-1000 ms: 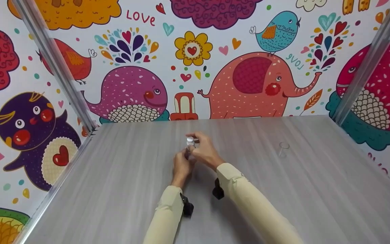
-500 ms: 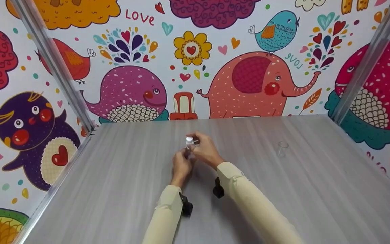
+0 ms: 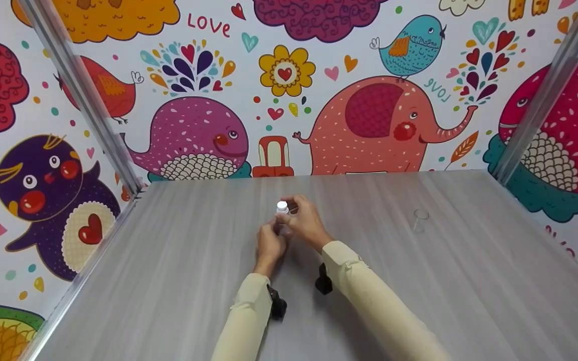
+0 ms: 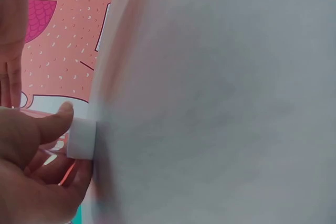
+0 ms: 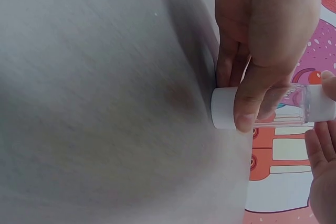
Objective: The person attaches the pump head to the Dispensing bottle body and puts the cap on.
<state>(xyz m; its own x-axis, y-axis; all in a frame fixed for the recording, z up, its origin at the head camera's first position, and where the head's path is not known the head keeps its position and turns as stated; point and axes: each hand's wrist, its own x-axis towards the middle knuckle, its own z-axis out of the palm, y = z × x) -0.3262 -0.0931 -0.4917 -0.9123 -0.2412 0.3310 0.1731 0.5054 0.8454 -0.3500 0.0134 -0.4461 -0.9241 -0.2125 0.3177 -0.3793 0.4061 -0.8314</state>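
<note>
A small clear bottle (image 5: pixel 286 107) stands upright between both hands, with a white piece at each end. My left hand (image 3: pixel 270 245) grips it low down; in the left wrist view the left thumb and fingers pinch the white bottom piece (image 4: pixel 81 138) close to the tabletop. My right hand (image 3: pixel 308 220) is at the upper end, its thumb and fingers around the white cap (image 3: pixel 282 206). In the right wrist view only the tips of the right hand's fingers (image 5: pixel 321 145) show beside that cap. The bottle's middle is partly hidden by fingers in the head view.
A clear glass-like cup (image 3: pixel 420 220) stands on the grey wood-grain table (image 3: pixel 178 281), to the right of the hands. A wall with cartoon animals (image 3: pixel 284 125) rises behind the far edge. Metal posts (image 3: pixel 81 100) frame the sides.
The right hand's fingers have shifted slightly about the cap. Both hands and the bottle keep almost the same place; the cup has not moved.
</note>
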